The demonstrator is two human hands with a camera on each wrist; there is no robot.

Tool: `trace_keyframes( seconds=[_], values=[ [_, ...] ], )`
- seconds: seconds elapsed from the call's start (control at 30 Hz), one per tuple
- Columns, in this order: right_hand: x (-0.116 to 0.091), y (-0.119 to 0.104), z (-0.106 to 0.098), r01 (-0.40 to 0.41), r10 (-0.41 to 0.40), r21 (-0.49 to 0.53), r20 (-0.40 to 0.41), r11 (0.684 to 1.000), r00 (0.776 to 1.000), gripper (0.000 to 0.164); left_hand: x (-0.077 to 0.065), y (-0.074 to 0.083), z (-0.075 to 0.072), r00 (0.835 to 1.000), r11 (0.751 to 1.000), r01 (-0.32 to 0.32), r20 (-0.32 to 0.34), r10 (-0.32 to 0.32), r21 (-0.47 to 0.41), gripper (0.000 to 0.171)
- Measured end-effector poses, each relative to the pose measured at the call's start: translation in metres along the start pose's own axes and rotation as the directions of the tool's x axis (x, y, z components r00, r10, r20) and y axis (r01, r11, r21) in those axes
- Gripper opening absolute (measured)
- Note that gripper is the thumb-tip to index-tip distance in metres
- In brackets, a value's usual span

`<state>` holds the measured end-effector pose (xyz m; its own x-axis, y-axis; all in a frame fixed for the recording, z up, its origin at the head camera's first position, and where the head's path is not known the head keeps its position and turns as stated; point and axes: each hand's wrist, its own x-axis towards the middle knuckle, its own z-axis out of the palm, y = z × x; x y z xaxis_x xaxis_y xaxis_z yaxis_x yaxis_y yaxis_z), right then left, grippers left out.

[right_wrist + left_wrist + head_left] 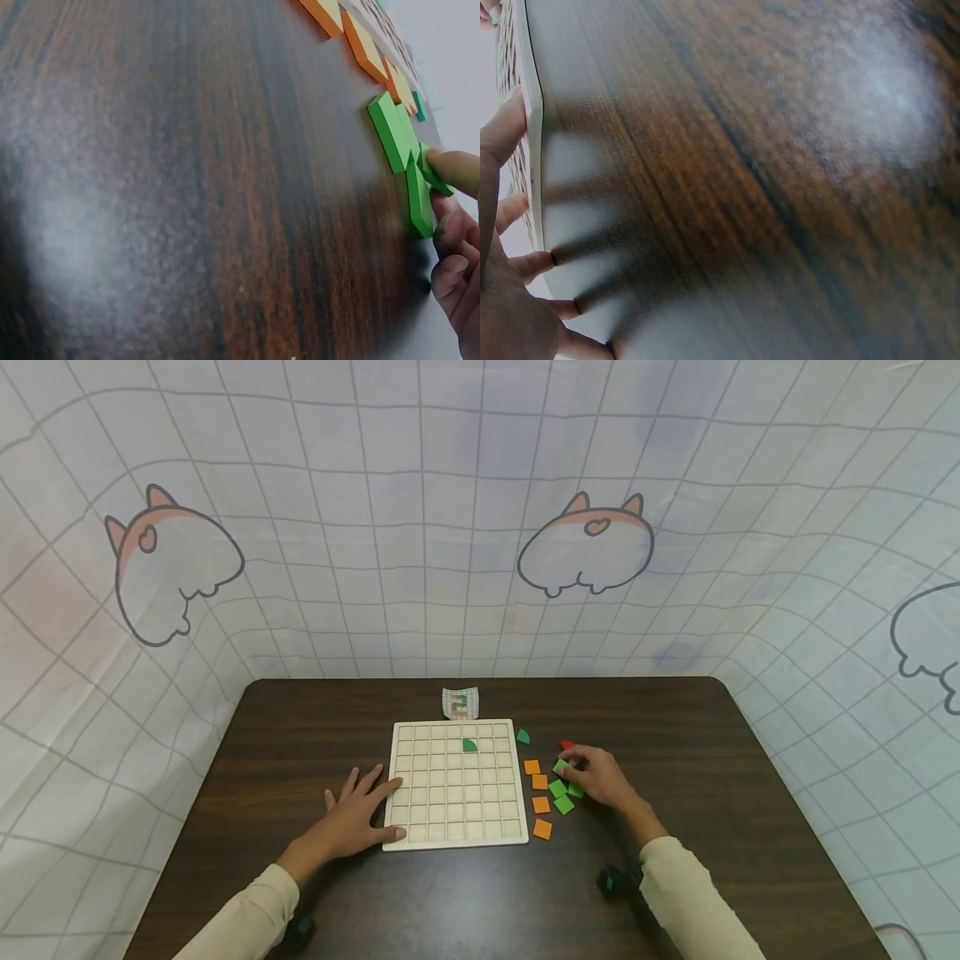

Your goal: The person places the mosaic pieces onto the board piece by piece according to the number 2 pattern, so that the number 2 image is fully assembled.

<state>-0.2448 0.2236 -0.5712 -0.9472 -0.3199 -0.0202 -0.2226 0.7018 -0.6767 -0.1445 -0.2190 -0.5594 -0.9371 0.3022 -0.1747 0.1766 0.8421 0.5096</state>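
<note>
**My right hand pinches a green tile beside a grid board**

A bright green square tile (561, 766) is right of the pale grid board (455, 793), tilted between the thumb and curled fingers of my right hand (597, 774). Three more green squares (564, 804) lie close by; four orange squares (542, 805) line the board's right side. My left hand (351, 821) is spread at the board's left edge, thumb and forefinger touching it. One dark green quarter-circle (469, 745) sits in a cell near the board's far edge. A printed paper slip (461, 703) lies just beyond.
</note>
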Motion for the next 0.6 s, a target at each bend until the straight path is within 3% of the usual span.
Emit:
trace_keyframes(
  seconds=[0.2, 0.43, 0.6],
  values=[
    [-0.002, -0.002, -0.001, 0.021, -0.022, 0.051, 0.008, 0.998, 1.0, 0.01, 0.001, -0.003, 0.001, 1.0, 1.0, -0.004, 0.001, 0.004, 0.004, 0.088],
    [-0.002, -0.006, -0.001, 0.041, -0.042, 0.063, 0.024, 0.997, 0.999, 0.024, 0.001, -0.001, 0.0, 1.0, 1.0, 0.006, 0.003, -0.006, 0.001, 0.088],
    [-0.001, -0.01, -0.001, 0.042, -0.043, 0.069, 0.018, 0.997, 0.999, 0.024, 0.001, 0.0, -0.001, 1.0, 1.0, 0.003, 0.006, -0.003, -0.007, 0.089]
  ],
)
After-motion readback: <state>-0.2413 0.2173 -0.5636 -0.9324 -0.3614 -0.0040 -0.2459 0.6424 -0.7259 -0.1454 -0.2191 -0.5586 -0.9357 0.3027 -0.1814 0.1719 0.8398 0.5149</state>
